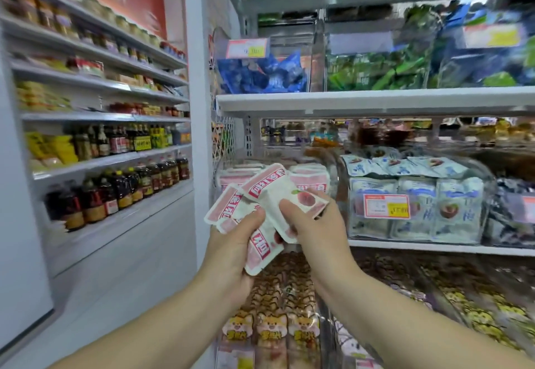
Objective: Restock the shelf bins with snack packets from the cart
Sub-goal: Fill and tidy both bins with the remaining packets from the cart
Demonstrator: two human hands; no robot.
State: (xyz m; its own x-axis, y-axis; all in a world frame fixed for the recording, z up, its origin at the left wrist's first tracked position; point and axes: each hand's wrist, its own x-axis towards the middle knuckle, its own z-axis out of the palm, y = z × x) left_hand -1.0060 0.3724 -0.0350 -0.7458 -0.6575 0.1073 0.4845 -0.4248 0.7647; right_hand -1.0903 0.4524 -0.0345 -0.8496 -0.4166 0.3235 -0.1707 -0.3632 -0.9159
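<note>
Mid-aisle, a person holds a fan of pink-and-white snack packets (269, 192) at chest height before a shop shelf. The left hand (231, 252) grips the fan from below, thumb pressed on top; its other fingers are hidden under the wrappers. The right hand (318, 232) pinches the uppermost packet between thumb and fingers. That top packet lies crosswise, its long axis running from above the left thumb to the right fingertips. A lower packet points down toward the left palm.

Motion blur smears most of the shelving, and the print on the wrappers cannot be read. Just beyond the fingertips sits a stack of matching pink packets (309, 179). Right of the right hand are blue-and-white packets (417, 189) behind a blurred price tag (386, 206).

Above both hands, a white shelf board (376, 102) caps an open gap over the stacks. A lower shelf lip (434, 245) runs off right from the right wrist. Under the forearms lie fox-faced packets (272, 325). Left of the left hand, dark bottles (130, 186) line a side shelf.
</note>
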